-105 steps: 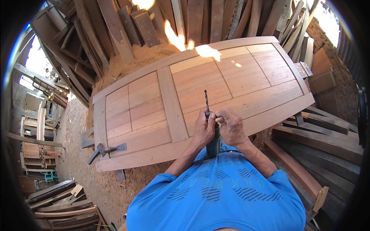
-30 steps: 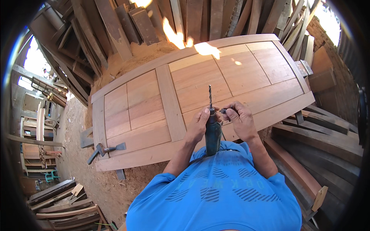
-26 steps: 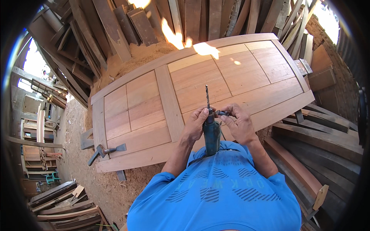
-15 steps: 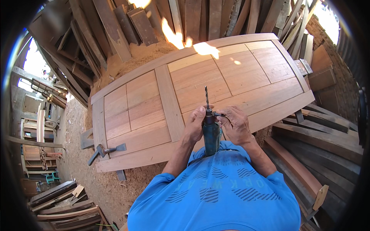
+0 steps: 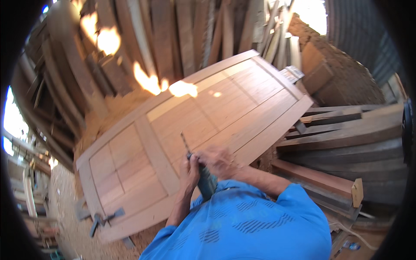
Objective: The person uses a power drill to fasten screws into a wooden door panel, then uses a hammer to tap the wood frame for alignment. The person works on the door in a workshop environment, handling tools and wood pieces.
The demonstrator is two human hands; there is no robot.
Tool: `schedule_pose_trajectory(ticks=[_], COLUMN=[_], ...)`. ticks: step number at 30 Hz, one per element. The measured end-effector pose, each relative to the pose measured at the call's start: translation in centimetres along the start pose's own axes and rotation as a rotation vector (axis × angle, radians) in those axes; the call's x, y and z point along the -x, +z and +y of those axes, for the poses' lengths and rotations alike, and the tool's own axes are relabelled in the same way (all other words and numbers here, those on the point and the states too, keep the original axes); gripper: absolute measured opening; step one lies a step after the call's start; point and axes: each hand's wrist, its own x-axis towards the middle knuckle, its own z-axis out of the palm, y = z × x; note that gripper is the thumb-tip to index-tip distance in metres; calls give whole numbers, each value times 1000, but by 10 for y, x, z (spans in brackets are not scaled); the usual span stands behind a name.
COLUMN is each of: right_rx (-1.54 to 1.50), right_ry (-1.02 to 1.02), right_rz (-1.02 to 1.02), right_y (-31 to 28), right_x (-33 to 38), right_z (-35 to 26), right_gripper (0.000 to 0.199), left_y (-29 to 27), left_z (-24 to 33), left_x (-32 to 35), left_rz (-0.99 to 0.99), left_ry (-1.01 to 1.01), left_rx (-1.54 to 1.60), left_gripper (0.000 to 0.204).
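Observation:
A greenish-blue power drill [image 5: 207, 182] stands against my blue shirt, its long twist bit [image 5: 184, 141] pointing up and a little left. My left hand [image 5: 188, 172] is wrapped around the drill at its chuck [image 5: 189, 155]. Close beside the chuck is my right hand [image 5: 219, 161], smeared by motion, so what its fingers hold does not show. Under and beyond both hands lies a large panelled wooden door [image 5: 149, 145], raised off the ground.
A dark hammer-like tool with a flat blade [image 5: 99, 219] rests on the door's near left corner. Long boards [image 5: 164, 39] lean upright at the back. Stacked timber [image 5: 342, 149] fills the right side. Sawdust and shavings cover the ground [image 5: 67, 203] at left.
My view has swung right, so the door and drill sit further left and tilted. My right hand, which pinched a chuck key at the chuck, is now blurred there, and the key cannot be made out.

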Motion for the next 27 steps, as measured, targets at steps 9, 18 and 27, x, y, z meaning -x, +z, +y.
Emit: schedule_pose_trajectory(ticks=[9, 18, 27], right_rx=[-89, -151, -128], right_ry=[238, 303, 301], right_rz=[71, 135, 120], right_y=[-2, 3, 9], right_x=[6, 6, 6], right_z=[-20, -32, -25], right_gripper=[7, 6, 4], left_y=[12, 10, 11], left_z=[10, 2, 10], left_x=[1, 6, 7], left_rz=[24, 49, 55], left_ry=[74, 30, 17], left_rx=[-84, -28, 11], left_gripper=[25, 23, 23])
